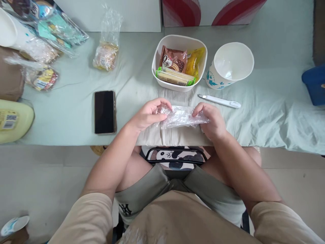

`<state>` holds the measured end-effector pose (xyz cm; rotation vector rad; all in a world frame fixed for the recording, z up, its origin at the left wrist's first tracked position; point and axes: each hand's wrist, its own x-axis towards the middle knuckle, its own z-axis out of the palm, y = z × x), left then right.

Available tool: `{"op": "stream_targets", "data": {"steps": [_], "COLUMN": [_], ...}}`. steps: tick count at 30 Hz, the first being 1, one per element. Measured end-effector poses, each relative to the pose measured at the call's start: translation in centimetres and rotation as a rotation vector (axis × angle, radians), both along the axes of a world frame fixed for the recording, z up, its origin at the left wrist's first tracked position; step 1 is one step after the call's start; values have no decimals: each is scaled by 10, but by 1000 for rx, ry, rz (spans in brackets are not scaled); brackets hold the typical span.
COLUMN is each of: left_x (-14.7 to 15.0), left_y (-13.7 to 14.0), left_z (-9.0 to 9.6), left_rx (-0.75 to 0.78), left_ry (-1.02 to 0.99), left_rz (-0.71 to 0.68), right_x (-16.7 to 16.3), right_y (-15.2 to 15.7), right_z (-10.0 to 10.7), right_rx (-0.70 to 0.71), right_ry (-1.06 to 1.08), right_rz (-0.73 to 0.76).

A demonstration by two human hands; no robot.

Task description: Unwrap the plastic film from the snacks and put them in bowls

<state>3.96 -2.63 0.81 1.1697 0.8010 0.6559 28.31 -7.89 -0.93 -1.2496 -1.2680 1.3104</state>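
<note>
A crumpled clear plastic bag (179, 117) is stretched between my two hands at the table's front edge. My left hand (153, 113) pinches its left end between thumb and fingers. At the other end, my right hand (212, 120) grips the plastic with its fingers curled. Just beyond them stands a white plastic bowl (175, 85) holding a brown snack packet (175, 60), a yellow packet (195, 62) and green-edged wafer packs (175, 76). A white utility knife (220, 100) lies beyond my right hand, near a paper cup (219, 67) with blue leaf print.
A phone (104, 112) lies left of my hands, with a wrapped snack bag (106, 54) behind it. Packaged snacks (42, 78) and a yellow bottle (15, 120) crowd the far left. Boxes (182, 13) line the back; a blue container (315, 84) is far right.
</note>
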Motion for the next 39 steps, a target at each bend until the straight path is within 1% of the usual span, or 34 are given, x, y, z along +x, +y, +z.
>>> {"op": "stream_targets", "data": {"steps": [3, 6, 9, 13, 14, 16, 18, 19, 20, 21, 23, 25, 26, 28, 30, 32, 35, 37, 39], "left_x": [-1, -1, -1, 1, 2, 2, 2, 3, 3, 5, 11, 19, 23, 30, 35, 39, 42, 43, 43], "left_y": [-1, -2, -2, -1, -1, -1, -2, -4, -7, -11, -21, -30, -33, -36, -36, -34, -33, -35, -36], "left_z": [-4, -10, -13, -11, -9, -6, -2, 1, 3, 6, 10, 11, 9, 3, -4, -9, -7, -3, 0], "left_rx": [50, 129, 182, 187, 206, 289, 377, 402, 413, 421, 454, 488, 479, 421, 361, 331, 344, 362, 347], "left_ry": [41, 136, 173, 142, 127, 112, 146, 178, 215, 252, 326, 394, 407, 361, 238, 136, 110, 133, 156], "left_rz": [77, 172, 198, 224, 256, 384, 536, 576, 573, 529, 386, 289, 264, 238, 193, 138, 108, 103, 80], "right_x": [3, 4, 0, -6, -6, -5, -4, -4, -4, -4, -6, -9, -11, -13, -16, -18, -20, -21, -22], "right_y": [-1, -2, 1, 4, 4, 3, 1, -1, -3, -5, -10, -14, -15, -18, -19, -20, -19, -18, -19], "right_z": [-5, -9, -10, -3, -2, 1, 2, 2, 3, 4, 5, 7, 8, 8, 6, 5, 4, 3, 2], "right_rx": [-56, -99, -119, -119, -104, -61, -7, 24, 55, 89, 161, 251, 300, 383, 423, 413, 349, 299, 235], "right_ry": [137, 212, 189, 95, 79, 47, 5, -26, -68, -119, -233, -323, -345, -347, -315, -259, -162, -114, -97], "right_rz": [0, -25, -15, -41, -61, -122, -199, -236, -262, -277, -286, -246, -210, -130, -56, 4, 55, 40, -3]}}
